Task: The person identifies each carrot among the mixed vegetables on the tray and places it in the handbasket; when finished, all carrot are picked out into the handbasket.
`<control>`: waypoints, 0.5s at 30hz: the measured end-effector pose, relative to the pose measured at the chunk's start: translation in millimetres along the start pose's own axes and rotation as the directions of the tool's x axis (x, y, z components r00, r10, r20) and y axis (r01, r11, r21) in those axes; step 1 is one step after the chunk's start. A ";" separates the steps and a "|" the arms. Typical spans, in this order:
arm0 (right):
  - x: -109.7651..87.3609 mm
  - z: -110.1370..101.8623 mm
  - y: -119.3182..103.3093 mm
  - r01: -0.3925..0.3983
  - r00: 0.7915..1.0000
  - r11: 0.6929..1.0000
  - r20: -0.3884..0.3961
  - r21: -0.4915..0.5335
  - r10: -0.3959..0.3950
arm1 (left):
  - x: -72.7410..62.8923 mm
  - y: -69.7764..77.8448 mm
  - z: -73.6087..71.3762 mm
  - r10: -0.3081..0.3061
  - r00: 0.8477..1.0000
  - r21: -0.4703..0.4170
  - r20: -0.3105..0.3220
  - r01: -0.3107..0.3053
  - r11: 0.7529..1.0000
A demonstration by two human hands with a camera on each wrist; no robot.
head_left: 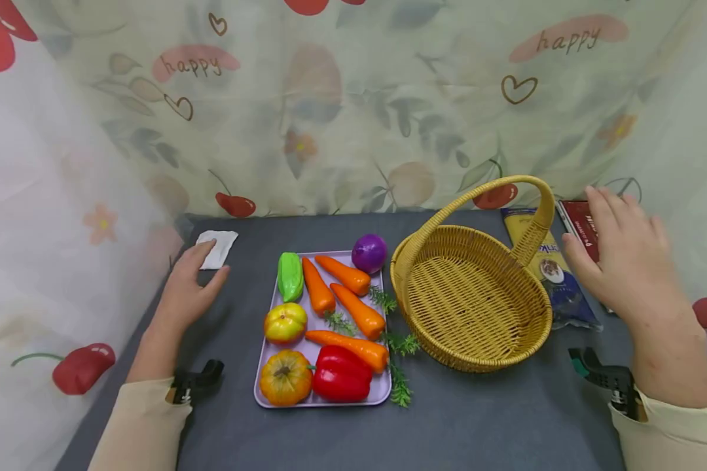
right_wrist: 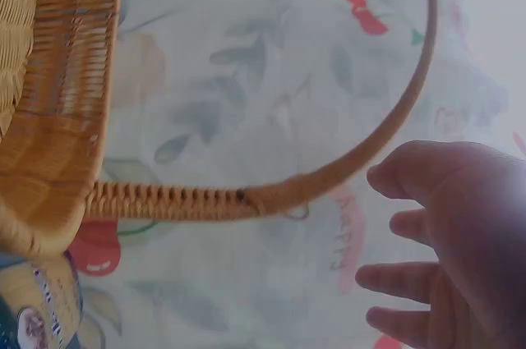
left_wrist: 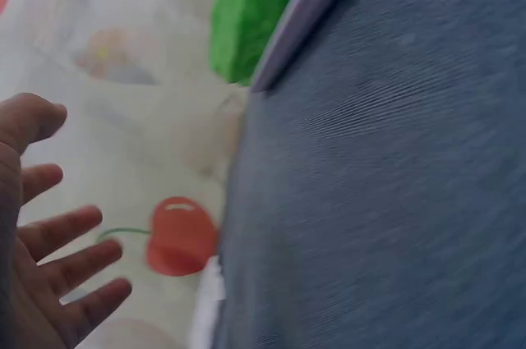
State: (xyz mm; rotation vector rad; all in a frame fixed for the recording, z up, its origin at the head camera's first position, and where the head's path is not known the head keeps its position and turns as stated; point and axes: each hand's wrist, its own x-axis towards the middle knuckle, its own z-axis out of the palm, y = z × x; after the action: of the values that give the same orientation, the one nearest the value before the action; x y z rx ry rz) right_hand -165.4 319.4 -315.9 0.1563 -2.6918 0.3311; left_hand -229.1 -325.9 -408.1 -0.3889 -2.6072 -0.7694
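Note:
My left hand [head_left: 186, 288] is held over the left side of the table with fingers spread, holding nothing, near a white folded tissue [head_left: 218, 249]. On the right, my right hand [head_left: 633, 255] hovers with loose, straight fingers beside a yellow wicker basket [head_left: 471, 294] with a tall handle [right_wrist: 173, 201]. Between the hands lies a lilac tray [head_left: 324, 403]. It bears several carrots [head_left: 359, 313], a red bell pepper [head_left: 342, 374], an orange pumpkin [head_left: 285, 377], a yellow-red tomato-like fruit [head_left: 285, 322] and a green ridged vegetable [head_left: 290, 277]. A purple onion [head_left: 369, 253] sits at its upper right corner.
Behind the basket lie a yellow and blue snack bag [head_left: 556, 281] and a dark red box [head_left: 580, 226], partly hidden by my right hand. Green carrot tops [head_left: 400, 386] stick out over the tray's right edge. A printed curtain [head_left: 353, 131] closes off the back and sides.

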 end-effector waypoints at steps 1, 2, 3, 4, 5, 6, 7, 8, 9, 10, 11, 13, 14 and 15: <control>-1.2 -1.8 -3.1 0.007 1.000 1.000 -0.017 0.002 -0.007 | -0.6 -1.1 4.9 -0.006 1.000 -0.051 -0.001 0.005 0.999; -2.3 -3.7 -5.9 0.020 0.999 1.000 -0.035 0.008 -0.020 | -1.4 -2.6 10.1 -0.013 1.000 -0.101 0.001 0.013 0.995; -3.5 -5.4 -8.8 0.032 0.998 0.999 -0.052 0.017 -0.031 | -2.2 -3.9 15.6 -0.020 1.000 -0.144 0.007 0.021 0.989; -4.7 -7.0 -11.7 0.042 0.997 0.999 -0.069 0.026 -0.040 | -3.0 -5.0 21.1 -0.031 0.999 -0.188 0.016 0.033 0.982; -6.0 -8.7 -14.8 0.052 0.995 0.998 -0.083 0.039 -0.049 | -4.2 -5.4 26.0 -0.045 0.999 -0.231 0.031 0.051 0.972; -7.2 -10.4 -17.8 0.062 0.994 0.997 -0.097 0.053 -0.057 | -5.3 -5.6 30.7 -0.062 0.997 -0.264 0.051 0.073 0.962; -8.6 -12.1 -20.7 0.071 0.992 0.995 -0.109 0.064 -0.064 | -6.6 -5.9 35.1 -0.078 0.995 -0.280 0.066 0.094 0.955; -9.9 -13.7 -23.7 0.083 0.990 0.994 -0.123 0.075 -0.074 | -7.8 -5.9 39.2 -0.090 0.992 -0.294 0.084 0.111 0.949; -11.2 -15.3 -26.8 0.091 0.988 0.992 -0.130 0.084 -0.080 | -8.8 -5.4 42.7 -0.100 0.990 -0.305 0.099 0.126 0.944; -12.5 -16.8 -29.9 0.101 0.986 0.991 -0.140 0.091 -0.088 | -9.7 -4.6 45.7 -0.107 0.988 -0.316 0.114 0.138 0.939; -13.7 -18.3 -33.1 0.112 0.984 0.989 -0.148 0.094 -0.097 | -10.3 -3.3 48.3 -0.110 0.986 -0.323 0.126 0.146 0.935; -15.7 -20.5 -39.1 0.139 0.979 0.985 -0.167 0.103 -0.120 | -10.5 1.2 51.1 -0.108 0.984 -0.343 0.145 0.152 0.927; -16.4 -21.6 -42.2 0.155 0.975 0.982 -0.175 0.106 -0.135 | -10.5 5.9 50.1 -0.100 0.983 -0.358 0.152 0.149 0.922; -17.1 -22.4 -45.3 0.171 0.972 0.979 -0.183 0.109 -0.149 | -10.4 10.3 48.8 -0.097 0.983 -0.367 0.158 0.150 0.918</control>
State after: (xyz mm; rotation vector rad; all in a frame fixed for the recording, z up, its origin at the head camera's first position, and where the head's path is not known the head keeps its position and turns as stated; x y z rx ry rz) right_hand -133.8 282.3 -294.0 0.3624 -2.4673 0.4405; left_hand -230.2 -291.5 -445.6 -0.3987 -2.6218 -1.3440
